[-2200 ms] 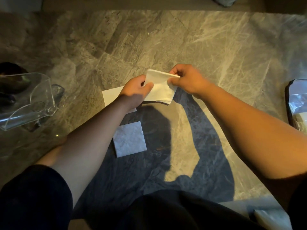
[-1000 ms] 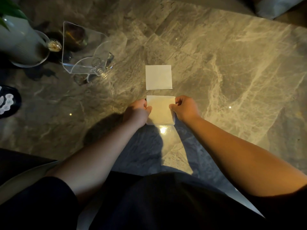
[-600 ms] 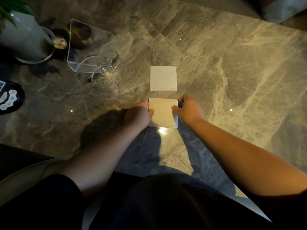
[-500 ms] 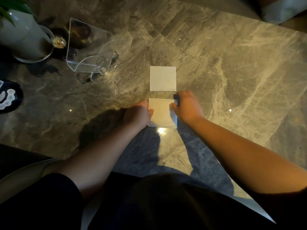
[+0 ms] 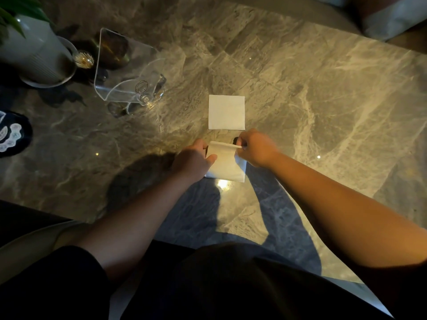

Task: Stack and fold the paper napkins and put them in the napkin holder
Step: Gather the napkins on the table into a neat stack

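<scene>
Grey marble worktop (image 5: 323, 100) is carrying everything, w/ bright light glaring on it & arm shadows falling near the person. Clear acrylic napkin holder (image 5: 129, 75) is standing empty at far left, beside a white ribbed pot (image 5: 30, 54), prob. waiting until the stack is ready. One folded napkin (image 5: 226, 112) is lying flat & square just beyond the hands, apart from the held one, likely parked as the stack base. Nearer napkin (image 5: 227, 166) is resting on the worktop btwn both hands: white, thin, soft-looking, its far edge lifting. Left hand (image 5: 193, 161) is pressing on its left edge w/ thumb on top, seemingly anchoring it. Right hand (image 5: 255, 146) is pinching the far right corner, prob. to fold or carry it over.
</scene>
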{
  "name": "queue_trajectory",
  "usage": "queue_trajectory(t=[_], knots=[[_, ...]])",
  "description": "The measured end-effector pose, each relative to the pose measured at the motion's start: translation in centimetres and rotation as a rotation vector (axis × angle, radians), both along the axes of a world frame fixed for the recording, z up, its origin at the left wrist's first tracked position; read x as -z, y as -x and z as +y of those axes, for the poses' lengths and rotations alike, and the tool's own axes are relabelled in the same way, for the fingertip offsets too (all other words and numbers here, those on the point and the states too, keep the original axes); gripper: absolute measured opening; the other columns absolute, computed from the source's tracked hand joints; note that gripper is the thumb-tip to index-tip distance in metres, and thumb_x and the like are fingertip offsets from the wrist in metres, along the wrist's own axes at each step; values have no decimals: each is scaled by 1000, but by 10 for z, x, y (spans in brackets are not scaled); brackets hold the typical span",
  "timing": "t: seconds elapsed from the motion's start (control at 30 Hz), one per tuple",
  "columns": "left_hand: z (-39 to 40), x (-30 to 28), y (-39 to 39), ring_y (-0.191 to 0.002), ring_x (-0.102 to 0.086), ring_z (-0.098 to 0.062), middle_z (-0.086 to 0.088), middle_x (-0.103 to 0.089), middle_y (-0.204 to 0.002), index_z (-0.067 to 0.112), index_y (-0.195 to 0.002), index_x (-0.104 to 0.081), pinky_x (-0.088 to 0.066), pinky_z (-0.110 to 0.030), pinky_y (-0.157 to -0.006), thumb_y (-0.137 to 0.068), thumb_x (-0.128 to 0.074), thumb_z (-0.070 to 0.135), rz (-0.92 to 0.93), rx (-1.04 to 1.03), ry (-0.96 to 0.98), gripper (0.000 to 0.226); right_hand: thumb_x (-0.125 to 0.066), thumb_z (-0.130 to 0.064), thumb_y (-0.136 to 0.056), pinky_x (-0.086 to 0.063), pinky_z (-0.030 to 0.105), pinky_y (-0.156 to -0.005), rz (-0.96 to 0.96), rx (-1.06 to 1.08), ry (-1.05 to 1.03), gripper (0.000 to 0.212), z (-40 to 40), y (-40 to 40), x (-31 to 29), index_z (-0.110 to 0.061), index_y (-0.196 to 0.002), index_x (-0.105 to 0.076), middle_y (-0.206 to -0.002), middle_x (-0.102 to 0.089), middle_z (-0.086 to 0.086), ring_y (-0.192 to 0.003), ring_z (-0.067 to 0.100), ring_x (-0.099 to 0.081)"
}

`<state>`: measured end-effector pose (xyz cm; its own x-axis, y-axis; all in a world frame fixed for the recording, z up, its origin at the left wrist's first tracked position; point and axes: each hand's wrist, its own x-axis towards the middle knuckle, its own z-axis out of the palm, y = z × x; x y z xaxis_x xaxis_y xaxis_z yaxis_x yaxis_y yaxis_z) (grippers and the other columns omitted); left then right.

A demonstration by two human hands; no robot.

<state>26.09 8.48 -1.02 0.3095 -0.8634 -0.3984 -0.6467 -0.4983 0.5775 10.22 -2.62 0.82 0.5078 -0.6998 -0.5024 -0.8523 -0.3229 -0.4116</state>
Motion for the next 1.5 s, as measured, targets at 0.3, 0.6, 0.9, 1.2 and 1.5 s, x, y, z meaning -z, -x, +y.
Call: queue_trajectory(t=[0.3, 0.6, 0.9, 1.2, 1.5], knots=[[10, -22, -2, -92, -62, -22, -1, -65, -97, 20, -105, -61, -50, -32, -75, -89, -56, 28, 405, -46, 10, 18, -69, -7, -81, -46, 24, -70, -359, 88, -175, 10, -4, 20, -36, -15, -83, -63, -76, -61, -7, -68, 7, -54], [-11, -33, 0, -69, -55, -7, 5, -67, -88, 19, -111, -64, -41, -17, -54, -95, -56, 21, 729, -382, 105, 19, -66, -10, -87, -45, 29, -63, -673, 663, -491, 11, -8, 21, -29, -6, -97, -68, -79, -59, 12, -67, 17, -52], [-60, -29, -15, -61, -48, -12, 1, -58, -72, 18, -79, -61, -35, -24, -53, -94, -55, 26, 611, -404, 116, 18, -68, -16, -84, -57, 37, -80, -538, 790, -315, 11, -36, -5, -16, -6, -88, -69, -85, -70, 9, -79, 19, -66], [-106, -12, -29, -74, -47, -19, 0, -53, -77, 20, -78, -54, -30, -27, -61, -93, -51, 29, 179, -271, 5, 18, -67, -14, -80, -55, 35, -70, -389, 766, -112, 13, -67, -26, 3, -15, -69, -62, -71, -66, 3, -65, 15, -60], [-113, -3, -28, -67, -54, -17, 1, -59, -82, 20, -84, -60, -36, -23, -58, -93, -53, 32, 89, -279, -24, 16, -61, -13, -81, -56, 41, -75, -300, 735, -48, 14, -75, -33, 12, 0, -84, -66, -85, -72, 15, -75, 24, -65]])
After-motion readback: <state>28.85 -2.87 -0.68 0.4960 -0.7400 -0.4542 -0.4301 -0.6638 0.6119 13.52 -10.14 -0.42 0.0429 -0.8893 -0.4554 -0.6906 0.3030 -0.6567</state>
